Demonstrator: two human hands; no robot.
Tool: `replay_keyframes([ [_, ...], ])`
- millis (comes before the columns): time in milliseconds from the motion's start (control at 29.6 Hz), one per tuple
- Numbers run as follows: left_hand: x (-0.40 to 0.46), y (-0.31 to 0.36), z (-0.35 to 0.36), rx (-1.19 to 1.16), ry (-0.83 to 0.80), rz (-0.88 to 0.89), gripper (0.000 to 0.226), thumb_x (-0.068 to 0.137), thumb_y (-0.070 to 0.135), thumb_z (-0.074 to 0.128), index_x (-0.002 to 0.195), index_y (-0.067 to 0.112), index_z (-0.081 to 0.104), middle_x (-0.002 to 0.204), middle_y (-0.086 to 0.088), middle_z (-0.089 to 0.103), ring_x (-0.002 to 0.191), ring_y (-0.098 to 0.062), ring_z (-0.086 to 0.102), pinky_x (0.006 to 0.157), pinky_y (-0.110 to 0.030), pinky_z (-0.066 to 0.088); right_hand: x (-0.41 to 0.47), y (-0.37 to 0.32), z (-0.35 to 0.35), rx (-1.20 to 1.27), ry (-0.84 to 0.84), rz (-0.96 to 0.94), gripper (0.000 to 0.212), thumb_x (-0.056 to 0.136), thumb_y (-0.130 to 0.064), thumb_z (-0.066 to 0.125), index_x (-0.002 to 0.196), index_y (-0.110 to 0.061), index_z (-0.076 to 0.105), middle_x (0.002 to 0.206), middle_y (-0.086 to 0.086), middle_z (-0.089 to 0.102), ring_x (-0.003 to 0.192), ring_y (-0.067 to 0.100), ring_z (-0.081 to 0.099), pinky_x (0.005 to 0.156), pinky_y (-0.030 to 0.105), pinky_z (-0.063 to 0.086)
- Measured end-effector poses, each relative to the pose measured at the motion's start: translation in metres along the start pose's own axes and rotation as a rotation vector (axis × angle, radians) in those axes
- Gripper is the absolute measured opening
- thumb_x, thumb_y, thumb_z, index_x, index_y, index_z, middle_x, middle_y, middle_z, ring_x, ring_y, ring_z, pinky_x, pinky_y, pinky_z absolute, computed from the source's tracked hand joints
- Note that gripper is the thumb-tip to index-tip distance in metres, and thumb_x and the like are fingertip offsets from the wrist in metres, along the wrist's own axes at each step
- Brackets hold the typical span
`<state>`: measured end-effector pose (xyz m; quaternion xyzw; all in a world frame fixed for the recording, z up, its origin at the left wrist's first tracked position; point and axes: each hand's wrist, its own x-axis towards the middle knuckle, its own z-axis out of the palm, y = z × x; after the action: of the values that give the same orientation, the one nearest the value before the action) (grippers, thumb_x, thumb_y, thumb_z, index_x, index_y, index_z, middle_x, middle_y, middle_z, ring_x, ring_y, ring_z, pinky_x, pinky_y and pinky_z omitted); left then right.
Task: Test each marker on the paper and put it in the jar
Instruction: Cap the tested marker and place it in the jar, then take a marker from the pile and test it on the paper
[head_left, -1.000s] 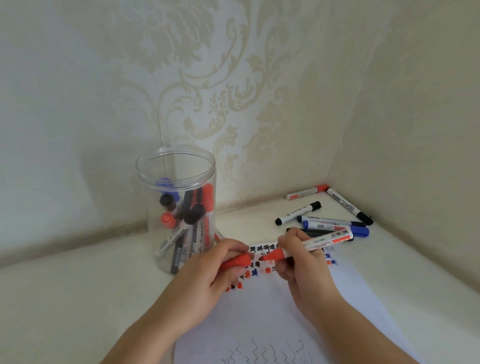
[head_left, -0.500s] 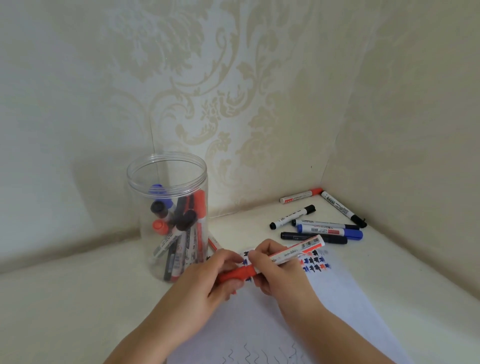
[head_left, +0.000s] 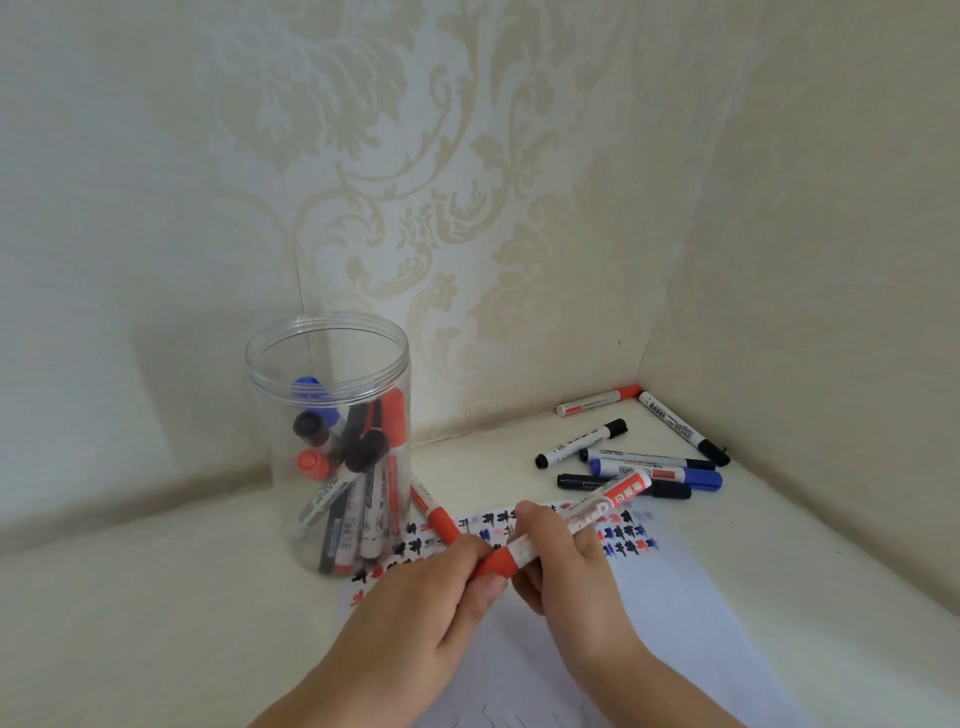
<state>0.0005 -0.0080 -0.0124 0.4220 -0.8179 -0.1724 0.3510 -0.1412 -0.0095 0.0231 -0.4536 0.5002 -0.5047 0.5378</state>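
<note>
A red marker (head_left: 597, 506) with a white barrel lies across both hands above the paper (head_left: 670, 597). My left hand (head_left: 415, 608) pinches its red cap (head_left: 496, 564), which sits on the marker. My right hand (head_left: 563, 561) grips the barrel. The white paper carries rows of black, red and blue test marks near its far edge. A clear plastic jar (head_left: 328, 364) stands to the left, lidless, with several capped markers inside. Another red marker (head_left: 434, 512) lies on the surface beside the jar's base.
Several loose markers lie in the back right corner: a red one (head_left: 597, 401), black ones (head_left: 582, 443) (head_left: 683, 427) and a blue one (head_left: 657, 474). Patterned walls close the corner behind and on the right.
The cap was apart from the red tip one second ago. Both hands have brought them together, and the cap now sits on the marker. The view has shifted slightly.
</note>
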Motion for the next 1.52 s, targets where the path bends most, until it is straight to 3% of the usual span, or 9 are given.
replay_keyframes([
  [135,0.000,0.008,0.002,-0.010,0.008,-0.021,0.053,0.075,0.067,0.015,0.087,0.027,0.048,0.051,0.018,0.046,0.054,-0.001,0.049,0.049,-0.018,0.031,-0.006,0.003,0.007,0.099,0.062,0.015,0.038,0.074,-0.019,0.052,0.045,-0.020,0.026,0.043,-0.004,0.022,0.038,0.008,0.019,0.036,0.016,0.022],
  [304,0.001,0.001,0.006,-0.063,0.065,-0.052,0.032,0.077,0.066,0.023,0.085,0.040,0.042,0.061,0.012,0.054,0.061,-0.001,0.055,0.054,-0.017,0.038,0.006,0.012,0.003,-0.041,0.023,0.083,0.053,0.091,-0.023,0.047,0.040,-0.020,0.033,0.040,-0.002,0.029,0.037,0.010,0.022,0.038,0.018,0.022],
  [439,0.005,0.012,-0.011,-0.211,0.299,-0.089,0.022,0.076,0.054,0.047,0.094,0.041,0.046,0.085,0.019,0.065,0.063,0.000,0.061,0.057,-0.014,0.046,0.012,-0.005,-0.009,-0.126,-0.004,0.124,0.051,0.079,-0.056,0.054,0.058,-0.010,0.050,0.046,0.002,0.046,0.039,0.012,0.033,0.042,0.022,0.029],
  [540,0.009,0.030,-0.044,-0.172,0.555,0.072,0.008,0.083,0.044,0.051,0.084,0.037,0.049,0.078,0.020,0.061,0.063,0.002,0.059,0.057,-0.007,0.042,0.014,-0.023,-0.023,-0.024,0.109,0.045,0.039,0.087,-0.045,0.053,0.086,-0.006,0.056,0.052,0.002,0.050,0.042,0.013,0.034,0.044,0.026,0.027],
  [810,0.022,0.065,-0.138,-0.090,1.018,0.331,0.012,0.092,0.026,0.047,0.099,0.035,0.044,0.094,0.015,0.059,0.086,-0.001,0.060,0.079,-0.013,0.043,0.024,-0.037,-0.020,-0.085,0.048,0.032,0.022,0.093,-0.024,0.052,0.088,-0.004,0.059,0.055,0.004,0.054,0.042,0.012,0.034,0.042,0.024,0.026],
  [1046,0.041,0.033,-0.147,0.189,0.796,0.009,0.016,0.085,0.029,0.057,0.099,0.027,0.049,0.079,0.019,0.061,0.074,-0.001,0.060,0.070,-0.004,0.039,0.038,-0.043,0.003,-0.188,0.030,-0.048,0.018,0.093,-0.023,0.053,0.086,-0.009,0.061,0.050,-0.004,0.056,0.042,0.012,0.035,0.040,0.023,0.029],
  [1181,0.041,0.014,-0.137,0.362,0.583,-0.094,0.028,0.089,0.042,0.039,0.100,0.024,0.058,0.074,0.010,0.068,0.071,-0.009,0.062,0.066,-0.025,0.049,0.040,-0.045,0.013,-0.193,0.016,-0.070,0.017,0.093,-0.023,0.053,0.085,-0.009,0.061,0.049,-0.005,0.057,0.041,0.012,0.036,0.041,0.024,0.029],
  [1383,0.041,0.010,-0.138,0.529,0.406,-0.177,0.071,0.085,0.057,0.009,0.088,0.024,0.072,0.106,0.010,0.067,0.112,-0.013,0.049,0.101,-0.033,0.031,0.043,-0.040,0.014,-0.213,0.020,-0.066,0.017,0.093,-0.022,0.052,0.085,-0.010,0.060,0.053,-0.003,0.058,0.043,0.011,0.036,0.042,0.022,0.030],
  [1518,0.038,0.012,-0.140,0.549,0.444,-0.101,0.066,0.089,0.055,0.013,0.092,0.023,0.071,0.116,0.008,0.061,0.115,-0.015,0.045,0.103,-0.039,0.031,0.044,-0.033,0.007,-0.249,0.017,-0.066,0.016,0.093,-0.022,0.053,0.085,-0.011,0.061,0.054,-0.004,0.058,0.042,0.010,0.036,0.041,0.020,0.031],
])
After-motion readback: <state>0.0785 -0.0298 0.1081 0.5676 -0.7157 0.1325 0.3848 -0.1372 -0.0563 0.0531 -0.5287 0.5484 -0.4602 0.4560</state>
